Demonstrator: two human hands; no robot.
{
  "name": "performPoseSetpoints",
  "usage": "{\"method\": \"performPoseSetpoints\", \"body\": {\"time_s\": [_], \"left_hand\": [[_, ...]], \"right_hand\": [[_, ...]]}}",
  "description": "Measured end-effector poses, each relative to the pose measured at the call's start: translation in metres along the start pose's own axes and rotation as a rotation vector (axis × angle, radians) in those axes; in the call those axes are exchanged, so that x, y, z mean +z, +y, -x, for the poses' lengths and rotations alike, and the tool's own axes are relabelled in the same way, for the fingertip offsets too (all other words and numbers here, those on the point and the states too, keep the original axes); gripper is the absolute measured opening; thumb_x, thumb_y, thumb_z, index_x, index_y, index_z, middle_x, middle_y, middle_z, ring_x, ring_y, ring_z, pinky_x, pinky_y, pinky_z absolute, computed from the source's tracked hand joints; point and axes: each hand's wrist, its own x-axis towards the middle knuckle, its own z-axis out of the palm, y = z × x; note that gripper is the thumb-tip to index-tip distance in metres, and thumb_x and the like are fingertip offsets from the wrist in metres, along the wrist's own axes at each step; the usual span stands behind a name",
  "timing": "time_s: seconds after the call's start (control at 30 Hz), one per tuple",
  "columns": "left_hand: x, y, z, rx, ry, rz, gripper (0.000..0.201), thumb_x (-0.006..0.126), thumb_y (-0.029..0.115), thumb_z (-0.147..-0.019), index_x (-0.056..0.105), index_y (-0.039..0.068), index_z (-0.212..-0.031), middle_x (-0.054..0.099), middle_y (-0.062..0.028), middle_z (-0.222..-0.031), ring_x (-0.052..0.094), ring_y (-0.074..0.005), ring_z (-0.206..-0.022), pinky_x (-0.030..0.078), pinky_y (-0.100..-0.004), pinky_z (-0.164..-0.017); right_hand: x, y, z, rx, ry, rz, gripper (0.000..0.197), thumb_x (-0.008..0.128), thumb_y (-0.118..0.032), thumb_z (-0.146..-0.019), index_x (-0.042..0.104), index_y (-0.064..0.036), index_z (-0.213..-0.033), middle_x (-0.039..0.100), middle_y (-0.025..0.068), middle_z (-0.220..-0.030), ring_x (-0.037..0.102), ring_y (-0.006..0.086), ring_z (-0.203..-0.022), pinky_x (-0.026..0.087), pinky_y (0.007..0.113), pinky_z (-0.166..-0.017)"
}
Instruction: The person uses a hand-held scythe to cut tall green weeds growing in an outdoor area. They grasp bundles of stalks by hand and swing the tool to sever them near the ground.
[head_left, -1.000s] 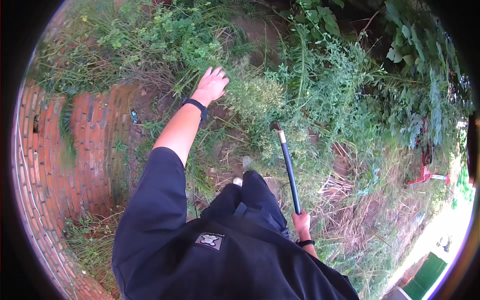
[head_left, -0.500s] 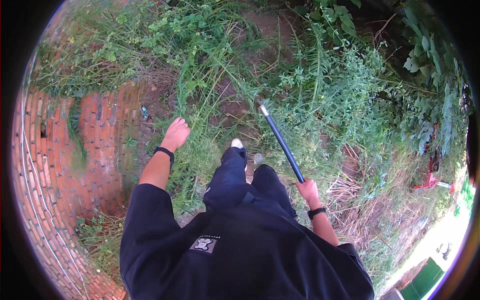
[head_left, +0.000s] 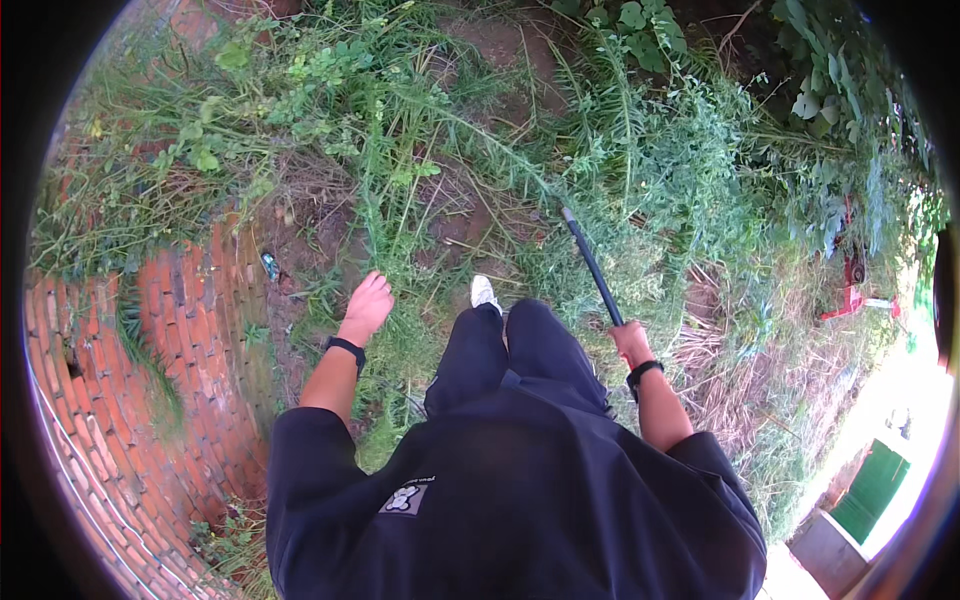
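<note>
My right hand (head_left: pixel 631 343) is wrapped round the near end of a long dark pole (head_left: pixel 592 268). The pole slants forward and a little left, ending in a pale metal collar (head_left: pixel 567 213) among green weeds (head_left: pixel 650 220). Whether a blade or head sits beyond that collar cannot be made out in the growth. My left hand (head_left: pixel 368 303) hangs out to the left over the weeds, its fingers loosely curled in with nothing seen in them. A dark band circles each wrist.
A red brick wall (head_left: pixel 200 350) with pale cables runs along the left. Beside it lies a small bluish piece of litter (head_left: pixel 269 265). Dry stalks (head_left: pixel 700 335) and a red metal object (head_left: pixel 855 300) are at right; a green panel (head_left: pixel 872 492) is lower right. My white shoe (head_left: pixel 484 292) shows ahead.
The pole's far end has shifted right, deeper among the weeds, and my right hand has moved slightly up and right. My left hand is slightly lower. My feet and the view have shifted.
</note>
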Motion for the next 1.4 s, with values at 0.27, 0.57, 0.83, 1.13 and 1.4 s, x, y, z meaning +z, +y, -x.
{"method": "performPoseSetpoints", "body": {"time_s": [0.27,0.57,0.83,1.13,1.4], "left_hand": [[0.011,0.008,0.021,0.016,0.002,-0.022,0.017,0.058,0.015,-0.078,0.075,0.011,-0.079,0.069,-0.0044,-0.092,0.056,-0.0220,-0.108,0.033,-0.0398,-0.112],[0.015,-0.003,0.013,0.024,-0.026,-0.036,0.017,0.060,0.017,-0.078,0.076,0.013,-0.082,0.069,-0.0034,-0.092,0.055,-0.0221,-0.110,0.032,-0.0383,-0.111],[0.020,-0.019,0.038,-0.014,-0.067,-0.034,0.017,0.062,0.016,-0.072,0.075,0.011,-0.082,0.068,-0.0077,-0.096,0.055,-0.0256,-0.112,0.032,-0.0407,-0.114],[0.029,-0.049,0.030,-0.009,-0.154,-0.134,0.018,0.066,0.020,-0.071,0.076,0.015,-0.085,0.069,-0.0022,-0.100,0.054,-0.0224,-0.112,0.031,-0.0389,-0.112],[0.055,-0.043,-0.010,-0.073,0.013,-0.001,0.019,0.062,0.017,-0.074,0.075,0.007,-0.083,0.070,-0.0063,-0.094,0.058,-0.0264,-0.105,0.041,-0.0395,-0.101]], "right_hand": [[-0.005,-0.032,0.005,0.051,-0.024,-0.053,0.028,0.064,-0.017,-0.077,0.059,0.0060,-0.063,0.055,0.0122,-0.051,0.053,0.0213,-0.040,0.043,0.038,-0.039],[0.031,0.063,-0.060,-0.316,0.031,0.089,0.040,0.060,-0.033,-0.083,0.065,0.0052,-0.070,0.064,0.0178,-0.064,0.065,0.0280,-0.056,0.052,0.038,-0.052],[0.004,0.018,0.042,0.093,0.011,-0.287,0.034,0.066,-0.024,-0.083,0.060,0.0053,-0.066,0.054,0.0091,-0.052,0.053,0.0198,-0.041,0.041,0.037,-0.038],[-0.027,-0.042,-0.009,-0.003,0.068,-0.329,0.035,0.065,-0.027,-0.079,0.067,0.0077,-0.076,0.059,0.0120,-0.054,0.058,0.0213,-0.043,0.045,0.037,-0.042],[-0.093,-0.196,-0.128,-0.222,0.018,-0.235,0.034,0.065,-0.027,-0.077,0.066,0.0066,-0.081,0.060,0.0140,-0.057,0.061,0.0240,-0.047,0.048,0.038,-0.044]]}}
